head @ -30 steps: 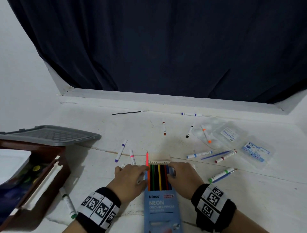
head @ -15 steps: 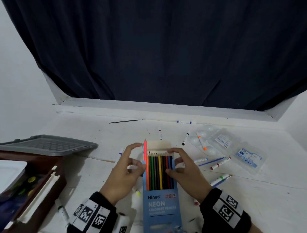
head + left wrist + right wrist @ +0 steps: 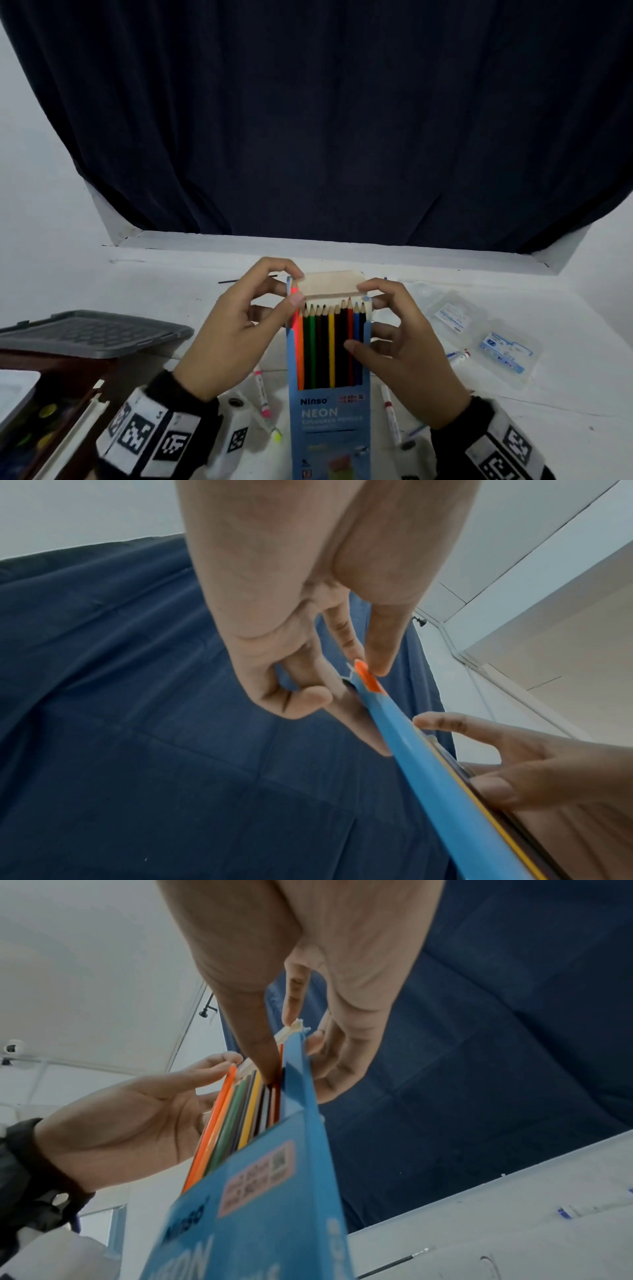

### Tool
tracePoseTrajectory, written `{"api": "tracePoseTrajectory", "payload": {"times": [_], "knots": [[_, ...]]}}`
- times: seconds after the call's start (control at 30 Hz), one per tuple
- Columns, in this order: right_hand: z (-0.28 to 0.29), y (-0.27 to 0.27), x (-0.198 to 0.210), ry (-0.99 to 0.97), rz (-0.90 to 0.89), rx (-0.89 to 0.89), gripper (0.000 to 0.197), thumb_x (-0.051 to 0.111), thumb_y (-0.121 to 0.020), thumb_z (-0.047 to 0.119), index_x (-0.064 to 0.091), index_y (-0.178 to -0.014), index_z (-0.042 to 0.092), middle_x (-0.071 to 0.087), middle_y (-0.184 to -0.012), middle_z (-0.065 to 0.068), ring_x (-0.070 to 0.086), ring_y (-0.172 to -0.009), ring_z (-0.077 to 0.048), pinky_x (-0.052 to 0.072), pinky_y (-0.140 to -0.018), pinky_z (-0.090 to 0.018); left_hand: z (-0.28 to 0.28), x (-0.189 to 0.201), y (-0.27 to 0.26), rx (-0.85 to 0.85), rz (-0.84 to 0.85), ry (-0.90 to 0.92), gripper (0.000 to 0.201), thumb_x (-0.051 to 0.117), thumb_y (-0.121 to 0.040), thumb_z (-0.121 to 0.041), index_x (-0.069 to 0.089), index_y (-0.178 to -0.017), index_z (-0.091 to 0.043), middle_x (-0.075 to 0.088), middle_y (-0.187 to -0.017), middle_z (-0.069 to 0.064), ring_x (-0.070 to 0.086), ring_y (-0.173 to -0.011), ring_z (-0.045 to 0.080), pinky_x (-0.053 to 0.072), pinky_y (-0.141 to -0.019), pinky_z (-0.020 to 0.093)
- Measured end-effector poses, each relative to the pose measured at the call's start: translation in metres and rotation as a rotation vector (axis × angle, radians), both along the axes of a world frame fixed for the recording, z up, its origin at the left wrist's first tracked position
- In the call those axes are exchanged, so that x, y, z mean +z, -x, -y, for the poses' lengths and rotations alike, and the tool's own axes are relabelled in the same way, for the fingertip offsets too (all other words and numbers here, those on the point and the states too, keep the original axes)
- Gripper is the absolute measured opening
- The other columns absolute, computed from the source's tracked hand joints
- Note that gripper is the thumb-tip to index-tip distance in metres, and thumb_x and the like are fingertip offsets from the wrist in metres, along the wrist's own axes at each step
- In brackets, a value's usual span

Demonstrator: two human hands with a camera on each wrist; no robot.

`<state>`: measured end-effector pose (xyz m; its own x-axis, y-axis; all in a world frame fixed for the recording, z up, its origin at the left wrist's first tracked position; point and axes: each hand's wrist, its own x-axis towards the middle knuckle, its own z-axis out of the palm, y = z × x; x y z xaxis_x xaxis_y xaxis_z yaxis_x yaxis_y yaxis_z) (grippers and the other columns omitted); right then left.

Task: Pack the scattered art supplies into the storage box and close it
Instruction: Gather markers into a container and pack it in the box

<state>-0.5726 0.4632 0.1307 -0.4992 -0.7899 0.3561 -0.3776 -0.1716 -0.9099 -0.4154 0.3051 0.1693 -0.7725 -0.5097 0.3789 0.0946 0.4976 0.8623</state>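
Head view: the blue pencil box [image 3: 329,404] is held up off the white table [image 3: 513,428], near its front edge, upright with its top flap [image 3: 330,283] still raised. The left hand [image 3: 236,329] pinches the flap's left corner between thumb and forefinger; its other fingers are loosely curled. The right hand [image 3: 404,349] holds the flap's right corner with its forefinger, while the thumb presses across the pencils [image 3: 330,346] and the remaining fingers support the back of the box.

The left wrist view shows an orange pencil tip [image 3: 366,679] standing just at the box's edge, touching the thumb. The right wrist view confirms the thumb lying on the pencil row inside the opening.

Judgement: the step in hand is closing this box before it goes into the storage box [image 3: 44,404], which stands open at the table's left edge with its grey lid [image 3: 92,334] propped over it. To do it well, the orange pencil should be seated level with the others first, as a proud tip would block the flap. The flap should then be folded forward evenly from both corners and its tongue tucked behind the front panel, the box kept upright so nothing slides out. Several markers [image 3: 262,394] remain loose on the table.
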Motion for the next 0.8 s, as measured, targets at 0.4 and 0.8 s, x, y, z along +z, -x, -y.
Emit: {"api": "tracePoseTrajectory", "payload": {"times": [0.4, 0.8], "knots": [[-0.003, 0.001, -0.009, 0.088, -0.046, 0.005, 0.091, 0.070, -0.082, -0.009, 0.032, -0.142, 0.048, 0.052, -0.118, 0.006, 0.068, -0.103, -0.023, 0.055, -0.081, -0.024, -0.001, -0.023, -0.001, -0.010, 0.011, 0.002, 0.027, 0.066, -0.092, -0.010, 0.071, -0.113, -0.025, 0.070, -0.115, -0.006, 0.072, -0.090, 0.021, 0.054, -0.090, 0.029], [0.004, 0.008, -0.012, 0.061, -0.263, -0.034, 0.037, 0.075, -0.079, -0.001, 0.067, -0.092, 0.033, 0.050, -0.120, 0.008, 0.055, -0.120, -0.016, 0.057, -0.076, -0.030, -0.002, -0.021, 0.003, -0.040, -0.062, 0.023, 0.029, 0.063, -0.087, -0.045, 0.077, -0.096, -0.021, 0.073, -0.101, -0.001, 0.068, -0.092, 0.021, 0.052, -0.083, 0.023]]}}
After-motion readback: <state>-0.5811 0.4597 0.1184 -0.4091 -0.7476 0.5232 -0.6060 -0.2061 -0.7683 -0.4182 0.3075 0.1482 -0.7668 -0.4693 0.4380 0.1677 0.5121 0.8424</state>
